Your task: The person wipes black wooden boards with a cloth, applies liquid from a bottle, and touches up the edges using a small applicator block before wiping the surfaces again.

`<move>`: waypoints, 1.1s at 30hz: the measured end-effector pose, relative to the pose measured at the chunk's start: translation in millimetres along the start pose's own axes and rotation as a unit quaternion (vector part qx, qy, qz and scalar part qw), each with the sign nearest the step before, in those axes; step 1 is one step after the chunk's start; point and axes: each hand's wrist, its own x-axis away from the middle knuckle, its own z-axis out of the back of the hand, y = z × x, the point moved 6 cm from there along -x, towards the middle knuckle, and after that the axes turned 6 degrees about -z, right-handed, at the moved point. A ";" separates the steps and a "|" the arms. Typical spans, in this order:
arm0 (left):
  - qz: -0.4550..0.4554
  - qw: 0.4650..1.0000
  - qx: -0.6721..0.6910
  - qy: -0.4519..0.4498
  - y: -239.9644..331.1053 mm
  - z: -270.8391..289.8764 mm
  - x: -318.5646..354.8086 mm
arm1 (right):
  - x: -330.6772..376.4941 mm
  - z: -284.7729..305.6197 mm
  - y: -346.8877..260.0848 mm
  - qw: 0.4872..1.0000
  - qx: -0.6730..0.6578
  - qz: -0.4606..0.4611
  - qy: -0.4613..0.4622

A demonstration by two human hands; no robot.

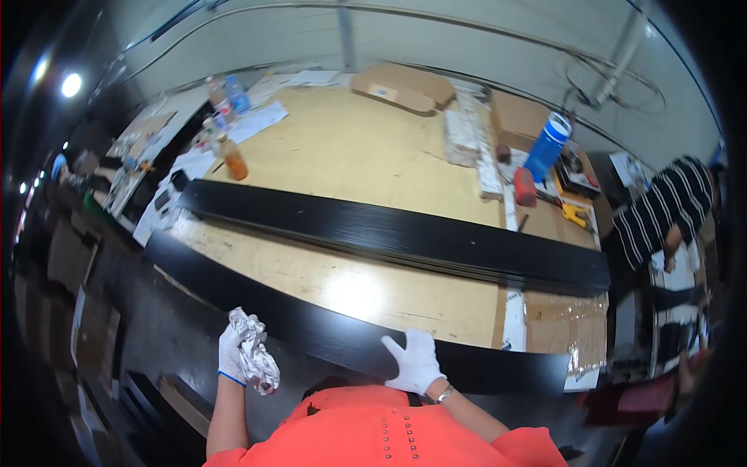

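A long black board (311, 327) lies along the near edge of the table, right in front of me. My left hand (230, 354), in a white glove, is closed on a crumpled silvery cloth (257, 356) at the board's near side. Whether the cloth touches the board I cannot tell. My right hand (418, 364), gloved too, rests on the board right of its middle with thumb and fingers apart and nothing in it. Farther back, a stack of similar black boards (373, 232) runs across the table, roughly alongside the near one.
The pale wooden table (334, 148) carries bottles (233, 159) and papers at its left. A blue bottle (548, 148), a red cylinder (525, 187), a yellow-handled tool (576, 215) and cardboard (560, 319) are at the right. A person in a striped shirt (661, 210) stands beyond.
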 end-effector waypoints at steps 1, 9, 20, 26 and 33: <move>-0.066 0.997 -0.037 -0.017 9.9 20.1 -5.1 | -3.2 -0.5 -2.1 1.000 0.015 0.001 -0.002; 0.008 0.983 0.059 0.175 89.0 142.2 -104.2 | -5.5 11.1 -23.0 0.993 0.079 -0.075 -0.045; -0.246 0.564 -0.776 0.139 338.0 206.3 -421.3 | -14.6 -43.5 -117.2 0.917 0.011 -0.398 0.021; -0.238 0.436 -0.864 0.086 360.0 228.4 -566.0 | -33.5 -47.3 -194.7 0.906 -0.002 -0.424 0.011; -0.221 0.452 -0.864 0.035 340.8 230.9 -631.6 | -62.7 -59.2 -223.2 0.911 0.014 -0.410 -0.028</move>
